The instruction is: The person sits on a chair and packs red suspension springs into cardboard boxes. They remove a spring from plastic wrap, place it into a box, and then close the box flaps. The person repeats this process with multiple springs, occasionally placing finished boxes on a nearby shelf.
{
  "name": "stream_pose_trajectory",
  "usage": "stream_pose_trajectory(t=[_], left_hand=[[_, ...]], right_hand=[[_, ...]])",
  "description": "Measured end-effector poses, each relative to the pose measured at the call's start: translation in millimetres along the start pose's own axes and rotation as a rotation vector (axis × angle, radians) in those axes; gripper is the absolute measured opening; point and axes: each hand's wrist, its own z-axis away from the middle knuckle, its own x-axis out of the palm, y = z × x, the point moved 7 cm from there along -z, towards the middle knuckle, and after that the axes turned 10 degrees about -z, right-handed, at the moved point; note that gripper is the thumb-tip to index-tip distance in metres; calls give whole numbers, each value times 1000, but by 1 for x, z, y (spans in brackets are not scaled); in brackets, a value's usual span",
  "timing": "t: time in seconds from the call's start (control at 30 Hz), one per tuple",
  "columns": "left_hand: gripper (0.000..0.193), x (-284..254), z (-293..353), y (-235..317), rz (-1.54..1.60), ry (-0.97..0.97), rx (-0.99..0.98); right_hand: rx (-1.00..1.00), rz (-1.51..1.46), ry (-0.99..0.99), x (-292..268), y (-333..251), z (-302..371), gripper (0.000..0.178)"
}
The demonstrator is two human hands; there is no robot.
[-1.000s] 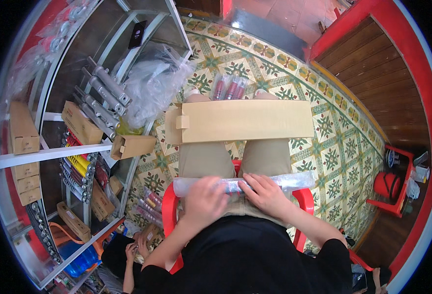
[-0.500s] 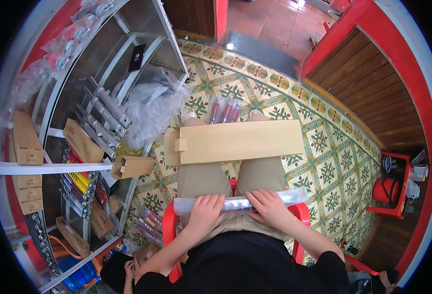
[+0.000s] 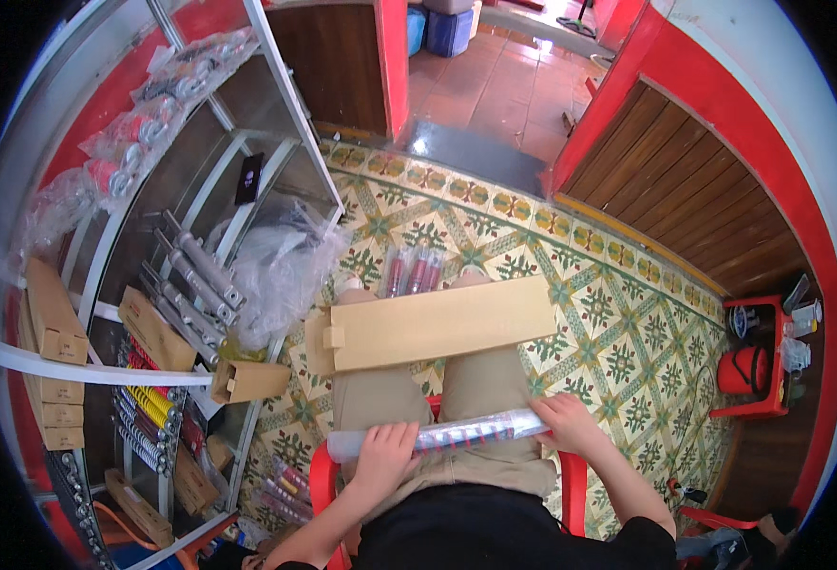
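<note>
Across my lap lies a shock absorber wrapped in clear plastic, with reddish coils showing through. My left hand is closed over its left part, fingers on top and the loose plastic end sticking out beyond. At its right end, my right hand has its fingers closed on the plastic wrap. A long brown cardboard box rests over my knees, its left end flap open. Beyond it, several plastic-wrapped red shock absorbers lie on the floor between my feet.
On the left, a metal shelf rack holds grey metal tubes, coil springs, cardboard boxes and crumpled plastic. A red chair is under me. A red stool with a red bucket stands at the right wall.
My right hand has slid outward to the right end of the wrapped shock absorber, uncovering its middle. That end is tilted up slightly. My left hand keeps its hold. The whole view has shifted.
</note>
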Motion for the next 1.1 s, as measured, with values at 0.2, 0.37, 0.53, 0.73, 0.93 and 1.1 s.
stream_pose_trajectory(t=[0.2, 0.37, 0.53, 0.73, 0.93, 1.1], left_hand=[[57, -5, -3, 0, -10, -42, 13], [45, -1, -11, -4, -9, -67, 98], [46, 10, -9, -6, 3, -52, 151], [43, 3, -2, -4, 31, -89, 69], [53, 18, 6, -13, 79, -49, 25], [67, 6, 29, -26, 129, 87, -47]], right_hand=[[17, -47, 15, 11, 18, 2, 40], [80, -85, -55, 18, 30, 0, 33], [235, 308, -204, 14, 22, 3, 37], [-207, 37, -35, 4, -79, -55, 61], [-268, 1, -13, 83, -147, -97, 37], [-169, -172, -268, 104, -135, -114, 58]])
